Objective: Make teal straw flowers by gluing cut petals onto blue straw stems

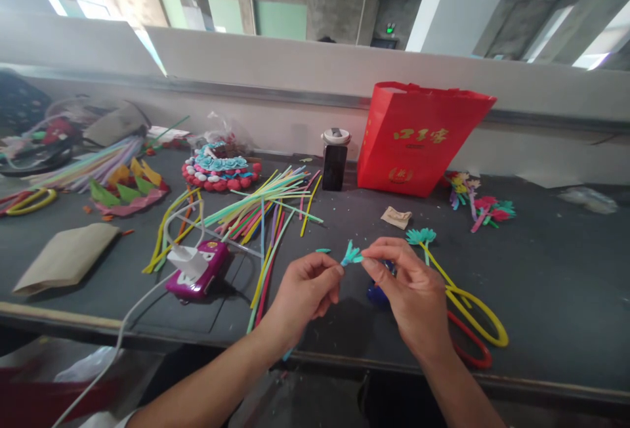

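Note:
Between my hands, above the dark table, is a small turquoise pipe-cleaner flower (350,255) with several petals sticking up. My left hand (312,283) pinches its base between thumb and fingertips. With thumb and forefinger, my right hand (406,287) pinches at a petal on its right side. A loose turquoise petal piece (323,250) lies just beyond my left hand. Partly hidden behind my right hand is a blue object (378,291) whose kind I cannot make out. A finished-looking turquoise flower (421,237) lies right of it, near bent yellow (485,320) and red (475,349) pipe cleaners.
Loose coloured pipe cleaners (266,211) spread across the middle. A purple power strip (204,270) with a white charger sits at left, beside a brown paper envelope (73,257). Behind stand a phone (335,167) against a cup and a red bag (418,139). Colourful flowers (487,208) lie right.

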Tool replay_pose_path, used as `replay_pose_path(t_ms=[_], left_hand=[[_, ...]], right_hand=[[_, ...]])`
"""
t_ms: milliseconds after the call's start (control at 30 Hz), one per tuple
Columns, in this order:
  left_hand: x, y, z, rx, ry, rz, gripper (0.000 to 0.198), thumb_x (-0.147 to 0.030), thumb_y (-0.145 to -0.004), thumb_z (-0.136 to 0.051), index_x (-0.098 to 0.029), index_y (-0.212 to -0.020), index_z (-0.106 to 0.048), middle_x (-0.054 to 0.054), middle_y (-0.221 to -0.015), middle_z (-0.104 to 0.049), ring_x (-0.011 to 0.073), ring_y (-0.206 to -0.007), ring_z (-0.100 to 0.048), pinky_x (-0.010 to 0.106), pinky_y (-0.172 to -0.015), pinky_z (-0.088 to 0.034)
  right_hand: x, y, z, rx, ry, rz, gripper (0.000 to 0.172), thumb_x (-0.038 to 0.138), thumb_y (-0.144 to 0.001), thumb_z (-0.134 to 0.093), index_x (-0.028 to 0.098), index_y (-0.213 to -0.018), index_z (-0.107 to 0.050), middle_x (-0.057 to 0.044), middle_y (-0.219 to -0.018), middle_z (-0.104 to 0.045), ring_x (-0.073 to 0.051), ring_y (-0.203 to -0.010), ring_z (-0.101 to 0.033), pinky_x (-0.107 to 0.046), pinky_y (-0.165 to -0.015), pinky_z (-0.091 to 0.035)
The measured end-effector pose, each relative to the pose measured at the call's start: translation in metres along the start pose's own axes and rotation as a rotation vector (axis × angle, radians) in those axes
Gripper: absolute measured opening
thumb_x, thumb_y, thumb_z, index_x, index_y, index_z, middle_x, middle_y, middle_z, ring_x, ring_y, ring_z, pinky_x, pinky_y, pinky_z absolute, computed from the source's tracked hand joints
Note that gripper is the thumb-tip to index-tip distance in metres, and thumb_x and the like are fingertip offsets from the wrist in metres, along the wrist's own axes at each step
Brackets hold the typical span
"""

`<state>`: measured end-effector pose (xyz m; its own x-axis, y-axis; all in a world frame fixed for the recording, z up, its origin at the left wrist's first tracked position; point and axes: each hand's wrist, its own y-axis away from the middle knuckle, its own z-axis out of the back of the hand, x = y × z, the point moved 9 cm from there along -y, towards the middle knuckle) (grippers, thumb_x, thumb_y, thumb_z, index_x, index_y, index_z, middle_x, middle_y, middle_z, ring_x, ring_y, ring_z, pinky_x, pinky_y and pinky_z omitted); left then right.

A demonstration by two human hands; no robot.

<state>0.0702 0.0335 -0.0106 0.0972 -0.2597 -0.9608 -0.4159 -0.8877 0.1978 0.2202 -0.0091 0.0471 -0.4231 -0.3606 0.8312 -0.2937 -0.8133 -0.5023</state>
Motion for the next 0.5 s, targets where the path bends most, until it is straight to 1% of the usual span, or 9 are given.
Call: replay_pose_path(t_ms=[200, 367, 500], left_hand=[[-0.0019, 0.0026, -0.0012, -0.014, -0.033, -0.014, 0.022, -0.035, -0.078, -0.065, -0.016, -0.071, -0.056, -0.005, -0.049, -0.053, 0.0036, -0.035, -0.035, 0.016, -0.035, -0.022], [-0.0026, 0.0034, -0.0017, -0.014, -0.042, -0.024, 0.023, -0.036, -0.079, -0.065, -0.016, -0.07, -0.057, -0.005, -0.049, -0.053, 0.0032, -0.034, -0.035, 0.016, -0.035, -0.023], [-0.0032, 0.0038, -0.0016, -0.02, -0.044, -0.03, 0.023, -0.036, -0.078, -0.066, -0.016, -0.069, -0.058, -0.005, -0.049, -0.053, 0.003, -0.035, -0.035, 0.016, -0.035, -0.023]], right_hand=[[0.0028, 0.0018, -0.0026, 0.004, 0.107, 0.039, 0.005, 0.032, -0.085, -0.069, 0.028, -0.086, -0.072, -0.003, -0.105, -0.06, -0.021, -0.1, -0.058, -0.038, -0.087, -0.045], [0.0055, 0.0019, -0.0024, 0.014, 0.155, 0.057, 0.005, 0.031, -0.085, -0.068, 0.028, -0.085, -0.072, -0.003, -0.104, -0.06, -0.021, -0.1, -0.057, -0.04, -0.09, -0.042], [0.0051, 0.0016, -0.0021, 0.015, 0.158, 0.056, 0.006, 0.032, -0.085, -0.067, 0.027, -0.085, -0.071, -0.003, -0.105, -0.06, -0.021, -0.101, -0.057, -0.04, -0.09, -0.042]])
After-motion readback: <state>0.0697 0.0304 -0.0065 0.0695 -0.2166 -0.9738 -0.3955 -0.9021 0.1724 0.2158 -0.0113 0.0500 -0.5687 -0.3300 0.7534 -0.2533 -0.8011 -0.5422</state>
